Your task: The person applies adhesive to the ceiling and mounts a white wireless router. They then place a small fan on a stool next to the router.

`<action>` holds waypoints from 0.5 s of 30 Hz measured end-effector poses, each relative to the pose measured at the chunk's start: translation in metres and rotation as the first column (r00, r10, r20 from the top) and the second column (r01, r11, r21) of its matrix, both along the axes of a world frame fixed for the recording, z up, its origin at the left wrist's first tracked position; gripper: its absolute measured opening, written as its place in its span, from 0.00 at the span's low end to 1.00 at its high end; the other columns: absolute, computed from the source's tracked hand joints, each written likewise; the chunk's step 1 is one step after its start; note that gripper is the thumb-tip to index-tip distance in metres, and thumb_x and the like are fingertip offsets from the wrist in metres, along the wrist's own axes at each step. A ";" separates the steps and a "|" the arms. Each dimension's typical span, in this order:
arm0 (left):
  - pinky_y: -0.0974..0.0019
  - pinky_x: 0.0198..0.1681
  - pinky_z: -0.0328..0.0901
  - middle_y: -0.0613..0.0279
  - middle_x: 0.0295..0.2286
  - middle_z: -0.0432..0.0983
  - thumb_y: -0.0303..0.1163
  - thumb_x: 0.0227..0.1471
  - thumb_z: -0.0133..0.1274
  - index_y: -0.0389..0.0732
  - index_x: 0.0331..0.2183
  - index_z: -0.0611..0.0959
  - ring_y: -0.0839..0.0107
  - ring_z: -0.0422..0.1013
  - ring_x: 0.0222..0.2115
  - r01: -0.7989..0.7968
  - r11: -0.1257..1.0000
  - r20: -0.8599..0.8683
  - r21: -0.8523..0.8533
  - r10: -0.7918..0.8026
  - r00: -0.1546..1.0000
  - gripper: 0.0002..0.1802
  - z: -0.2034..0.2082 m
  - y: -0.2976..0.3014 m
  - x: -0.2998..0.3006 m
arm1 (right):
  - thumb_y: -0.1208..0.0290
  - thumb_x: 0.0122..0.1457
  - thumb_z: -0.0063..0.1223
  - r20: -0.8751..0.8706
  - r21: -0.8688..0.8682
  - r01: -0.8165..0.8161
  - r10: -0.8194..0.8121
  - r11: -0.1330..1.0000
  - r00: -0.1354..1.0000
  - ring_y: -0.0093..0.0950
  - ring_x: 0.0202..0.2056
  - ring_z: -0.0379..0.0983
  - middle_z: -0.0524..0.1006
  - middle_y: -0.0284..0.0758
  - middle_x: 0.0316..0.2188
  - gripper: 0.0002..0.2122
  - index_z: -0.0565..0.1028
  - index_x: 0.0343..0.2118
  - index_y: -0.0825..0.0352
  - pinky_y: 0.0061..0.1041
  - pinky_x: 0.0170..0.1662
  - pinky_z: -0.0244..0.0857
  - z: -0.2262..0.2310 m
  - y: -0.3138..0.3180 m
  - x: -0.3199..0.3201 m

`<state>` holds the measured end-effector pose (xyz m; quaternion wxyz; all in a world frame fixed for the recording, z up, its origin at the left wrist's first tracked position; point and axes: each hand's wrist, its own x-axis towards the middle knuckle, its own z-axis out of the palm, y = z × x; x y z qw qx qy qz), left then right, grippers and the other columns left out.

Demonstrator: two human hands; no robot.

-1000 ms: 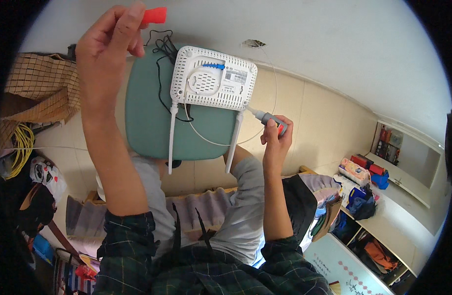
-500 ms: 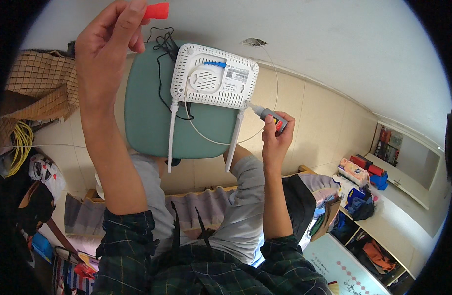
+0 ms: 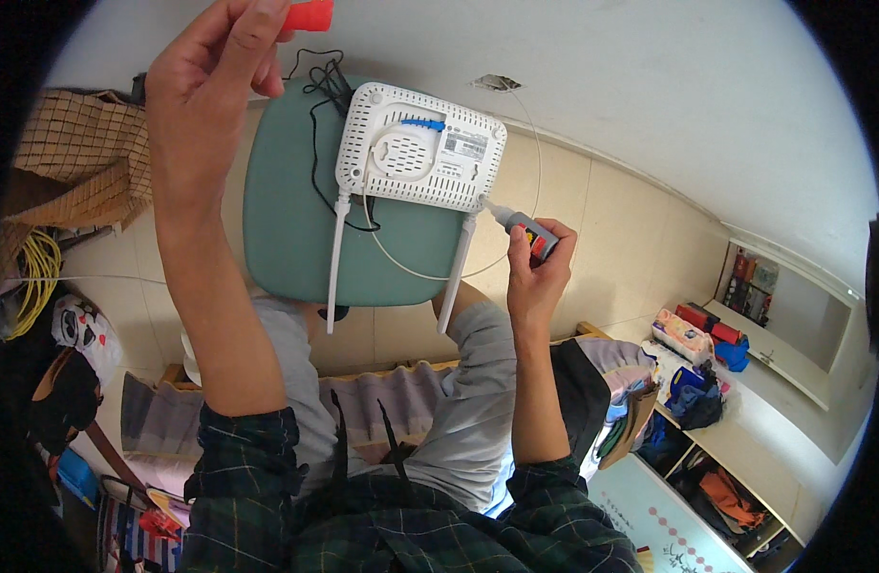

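A white router (image 3: 363, 143) lies with its slotted, labelled side up on a green stool seat (image 3: 287, 248), its two antennas (image 3: 334, 267) pointing toward me. My right hand (image 3: 545, 267) is closed round a small grey glue bottle (image 3: 521, 229). The bottle's pale nozzle meets or nearly meets the router's near right corner, by the right antenna's joint. Up at the far left, my left hand (image 3: 225, 67) pinches a red cap (image 3: 310, 15), well apart from the router. A blue plug (image 3: 422, 124) and a white cable (image 3: 392, 256) run from the router's recess.
A black cord (image 3: 315, 153) trails along the stool's left side. The white cable leads to a hole (image 3: 497, 83) in the wall. At left are a checked bag (image 3: 81, 143) and a yellow cable coil (image 3: 38, 282). Shelving (image 3: 736, 430) with cloths and boxes stands at right.
The view has shifted very slightly. Both hands keep their holds, and the bottle's nozzle stays at the same corner of the router.
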<state>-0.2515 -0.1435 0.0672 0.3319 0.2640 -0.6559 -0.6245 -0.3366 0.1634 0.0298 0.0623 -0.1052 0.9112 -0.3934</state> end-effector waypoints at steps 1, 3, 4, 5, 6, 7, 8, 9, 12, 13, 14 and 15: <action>0.78 0.27 0.55 0.74 0.17 0.61 0.39 0.56 0.50 0.39 0.29 0.79 0.82 0.60 0.20 0.010 1.000 -0.002 -0.001 -0.010 1.000 0.13 -0.001 -0.001 0.000 | 0.70 0.54 0.58 0.000 0.011 -0.005 0.005 1.000 1.000 0.20 0.24 0.70 0.74 0.38 0.25 0.15 0.65 0.40 0.70 0.19 0.27 0.65 0.003 -0.002 0.000; 0.78 0.27 0.55 0.74 0.17 0.61 0.39 0.56 0.50 0.39 0.29 0.79 0.82 0.60 0.20 0.010 1.000 -0.002 -0.013 -0.010 1.000 0.13 -0.001 -0.001 0.001 | 0.70 0.54 0.58 -0.025 0.028 -0.024 0.025 0.999 0.999 0.20 0.24 0.70 0.74 0.38 0.25 0.16 0.65 0.40 0.70 0.19 0.27 0.65 0.004 -0.003 0.000; 0.78 0.27 0.55 0.74 0.17 0.61 0.39 0.56 0.50 0.39 0.29 0.79 0.82 0.60 0.20 0.009 1.000 -0.003 -0.019 -0.009 1.000 0.13 -0.002 -0.002 0.002 | 0.70 0.54 0.59 -0.050 0.036 -0.039 0.040 0.999 0.998 0.20 0.24 0.70 0.74 0.38 0.25 0.16 0.65 0.40 0.70 0.19 0.27 0.65 0.004 -0.003 -0.002; 0.78 0.27 0.55 0.74 0.17 0.61 0.39 0.56 0.50 0.39 0.29 0.79 0.82 0.60 0.20 -0.001 1.000 0.003 -0.019 0.001 1.000 0.13 -0.001 -0.001 0.002 | 0.70 0.54 0.59 -0.075 0.044 -0.052 0.056 0.998 0.996 0.21 0.24 0.70 0.74 0.39 0.25 0.16 0.65 0.40 0.70 0.19 0.27 0.66 0.004 -0.002 -0.003; 0.78 0.27 0.55 0.74 0.17 0.61 0.39 0.56 0.50 0.39 0.29 0.79 0.82 0.60 0.20 -0.010 1.000 0.009 -0.018 0.010 1.000 0.13 -0.001 -0.001 0.001 | 0.70 0.54 0.59 -0.056 0.058 -0.066 0.069 0.996 0.996 0.21 0.24 0.70 0.74 0.39 0.25 0.16 0.65 0.40 0.70 0.19 0.27 0.66 0.005 -0.004 -0.003; 0.77 0.27 0.55 0.74 0.17 0.61 0.39 0.56 0.50 0.39 0.29 0.79 0.82 0.60 0.20 -0.019 1.000 0.014 -0.018 0.019 1.000 0.13 0.000 0.000 0.001 | 0.70 0.54 0.59 -0.038 0.072 -0.078 0.081 0.994 0.996 0.21 0.24 0.70 0.74 0.39 0.25 0.16 0.65 0.40 0.70 0.19 0.27 0.65 0.007 -0.005 -0.003; 0.77 0.27 0.55 0.74 0.17 0.61 0.39 0.56 0.50 0.39 0.29 0.79 0.82 0.60 0.20 -0.018 1.000 0.012 -0.010 0.018 1.000 0.13 0.000 0.000 0.001 | 0.70 0.54 0.59 -0.019 0.085 -0.091 0.092 0.992 0.996 0.21 0.24 0.70 0.74 0.39 0.26 0.16 0.65 0.40 0.70 0.19 0.27 0.65 0.008 -0.007 -0.003; 0.77 0.27 0.55 0.74 0.17 0.61 0.39 0.56 0.50 0.39 0.29 0.79 0.82 0.60 0.21 -0.017 1.000 0.009 -0.003 0.017 1.000 0.13 0.000 0.001 0.000 | 0.70 0.54 0.59 -0.029 0.070 -0.086 0.089 0.994 0.996 0.21 0.24 0.70 0.74 0.39 0.25 0.16 0.65 0.40 0.70 0.19 0.26 0.65 0.007 -0.006 -0.003; 0.77 0.27 0.55 0.74 0.17 0.61 0.39 0.56 0.50 0.39 0.29 0.79 0.82 0.60 0.21 -0.004 1.000 -0.002 -0.006 0.004 1.000 0.13 0.000 0.000 0.001 | 0.70 0.54 0.59 -0.046 0.046 -0.077 0.079 0.996 0.996 0.21 0.24 0.70 0.74 0.39 0.25 0.16 0.65 0.39 0.69 0.19 0.26 0.65 0.003 -0.005 -0.003; 0.77 0.28 0.55 0.74 0.17 0.61 0.39 0.57 0.50 0.39 0.29 0.79 0.82 0.60 0.21 0.001 1.000 -0.005 -0.012 -0.001 1.000 0.13 0.000 0.000 0.001 | 0.70 0.54 0.59 -0.043 0.053 -0.077 0.079 0.996 0.996 0.21 0.24 0.70 0.74 0.39 0.25 0.16 0.65 0.39 0.70 0.19 0.27 0.65 0.005 -0.007 -0.003; 0.77 0.28 0.55 0.74 0.17 0.61 0.39 0.57 0.50 0.39 0.29 0.79 0.82 0.60 0.21 -0.004 1.000 0.002 -0.013 0.004 1.000 0.13 0.000 0.000 0.001 | 0.70 0.54 0.59 -0.039 0.060 -0.077 0.080 0.995 0.996 0.21 0.24 0.70 0.74 0.39 0.25 0.16 0.65 0.39 0.70 0.19 0.27 0.65 0.006 -0.008 -0.003; 0.77 0.28 0.55 0.74 0.17 0.61 0.39 0.57 0.50 0.39 0.29 0.79 0.82 0.60 0.21 -0.009 1.000 0.008 -0.015 0.009 1.000 0.13 0.000 0.000 0.001 | 0.70 0.54 0.59 -0.044 0.081 -0.084 0.087 0.993 0.995 0.22 0.24 0.70 0.74 0.39 0.25 0.16 0.65 0.39 0.70 0.20 0.27 0.65 0.006 -0.007 -0.002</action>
